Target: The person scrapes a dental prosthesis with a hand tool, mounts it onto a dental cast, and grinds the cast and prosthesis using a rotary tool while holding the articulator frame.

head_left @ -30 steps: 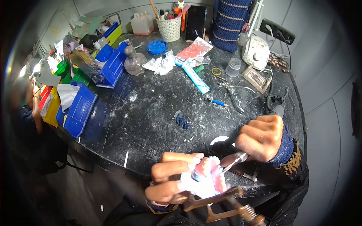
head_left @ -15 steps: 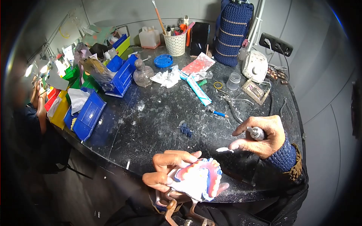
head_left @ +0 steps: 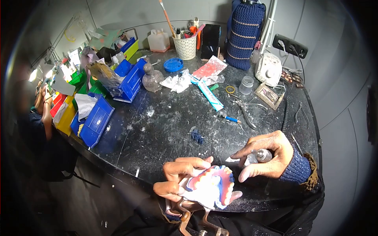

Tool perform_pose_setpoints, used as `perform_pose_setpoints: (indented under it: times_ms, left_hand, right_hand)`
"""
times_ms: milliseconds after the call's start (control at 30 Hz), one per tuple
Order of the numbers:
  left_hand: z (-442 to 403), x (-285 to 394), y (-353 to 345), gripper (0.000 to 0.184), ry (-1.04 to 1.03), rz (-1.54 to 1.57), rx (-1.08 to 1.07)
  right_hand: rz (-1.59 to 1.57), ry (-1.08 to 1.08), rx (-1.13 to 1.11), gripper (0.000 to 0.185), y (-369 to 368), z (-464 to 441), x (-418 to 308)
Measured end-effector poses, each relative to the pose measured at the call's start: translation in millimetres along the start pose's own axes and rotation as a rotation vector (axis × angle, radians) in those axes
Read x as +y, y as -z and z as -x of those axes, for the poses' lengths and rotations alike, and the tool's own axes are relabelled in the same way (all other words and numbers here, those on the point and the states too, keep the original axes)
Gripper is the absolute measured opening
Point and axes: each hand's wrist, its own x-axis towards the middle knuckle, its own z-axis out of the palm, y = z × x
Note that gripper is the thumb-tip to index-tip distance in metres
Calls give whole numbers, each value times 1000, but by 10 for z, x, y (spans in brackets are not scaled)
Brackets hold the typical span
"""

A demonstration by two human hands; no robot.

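Right hand (head_left: 280,153) is sitting closer to the teeth model (head_left: 208,192) than half a second ago. Black table (head_left: 165,133) is stretching wide between blue bin (head_left: 96,124) and pliers (head_left: 246,115). Left hand (head_left: 177,170) is clamping the model at the near edge; the right is clasping a metal tool (head_left: 264,155), thumb and forefinger tips standing apart, a gap separating them from the model.

A pencil (head_left: 231,118) lay on the bench (head_left: 157,137). Well left of it stood bins (head_left: 97,122); behind-left, a cup (head_left: 185,48); just right, pliers (head_left: 246,115). Before it were a dental model (head_left: 206,190) in the left hand (head_left: 175,175) and a handpiece (head_left: 264,155) in the right hand (head_left: 278,154).
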Motion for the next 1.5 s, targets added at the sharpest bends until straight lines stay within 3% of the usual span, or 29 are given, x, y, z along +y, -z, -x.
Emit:
perform_pose_setpoints:
  times_ms: [67, 167, 300, 500, 567, 633, 733, 767, 800, 867, 967, 1067, 1167, 1267, 1500]
  left_hand:
    - [29, -31, 32, 77, -20, 42, -28]
    - [34, -25, 69, 62, -9, 149, -105]
    - [8, -23, 68, 56, 14, 246, -175]
    - [29, -22, 20, 47, 136, 392, -110]
    - [40, 3, -16, 45, 237, 382, -67]
    - [-60, 113, -10, 38, 465, 4, -191]
    - [-285, 213, 233, 50, 682, -151, -461]
    - [-294, 202, 323, 36, 907, 17, -337]
    - [-390, 246, 355, 38, 1036, 38, -326]
    - [-401, 230, 435, 48, 1088, 313, -356]
    - [-377, 313, 344, 59, 1095, 338, -442]
    - [-394, 388, 192, 56, 1008, -1, -478]
    - [-405, 379, 149, 46, 919, -118, -477]
    - [-373, 358, 141, 41, 702, -180, -463]
    - [-319, 273, 300, 44, 492, -209, -513]
  right_hand:
    - [-35, -57, -43, 42, -16, 9, -30]
    - [-87, -149, -103, 42, -61, 5, -98]
    - [-175, -202, -149, 34, -121, 22, -111]
    - [-272, -210, -40, 27, -202, 55, -147]
    - [-333, -192, 64, 25, -230, 67, -127]
    - [-312, -155, 130, 26, -206, 64, -120]
    - [-213, -53, 195, 26, -199, 59, -83]
    - [-169, -10, 208, 27, -200, 52, -75]
    - [-167, -12, 198, 28, -200, 48, -73]
    - [-157, -13, 175, 31, -195, 41, -83]
    - [-63, 197, 157, 35, -199, 29, -1]
    - [-7, 256, 165, 38, -223, 10, 21]
    - [-21, 255, 145, 40, -220, 9, 22]
    - [-25, 231, 77, 47, -178, 12, -5]
    - [-136, 276, -53, 53, -95, -43, 47]
